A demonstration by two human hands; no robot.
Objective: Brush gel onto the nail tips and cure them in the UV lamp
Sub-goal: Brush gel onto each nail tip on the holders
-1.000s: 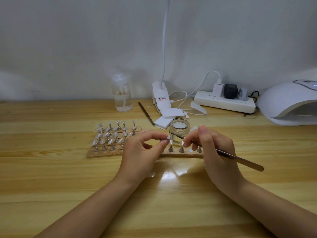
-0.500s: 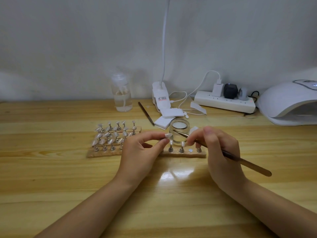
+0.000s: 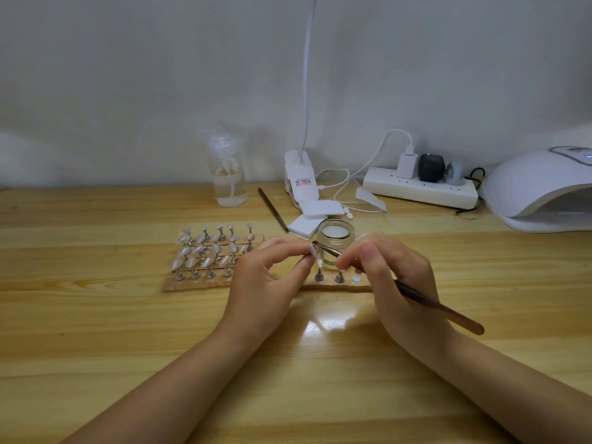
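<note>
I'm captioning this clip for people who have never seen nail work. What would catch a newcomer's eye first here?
First, the two bare hands meeting at the centre: the left hand pinches a clear nail tip on a small stand, and the right hand holds a slim brown-handled brush to it. Behind them stands an open clear glass jar, with rows of pale nail tips on metal stands to the left. The white domed UV lamp sits far right.

Gel brushed onto a nail tip above a wooden table (image 3: 96,315).
The left hand (image 3: 266,283) pinches a small clear plastic nail tip (image 3: 313,250); the right hand (image 3: 394,283) grips a slim brown metal-handled brush (image 3: 439,307), bristles touching the tip, a round clear glass gel jar (image 3: 335,233) just behind the pinch.
</note>
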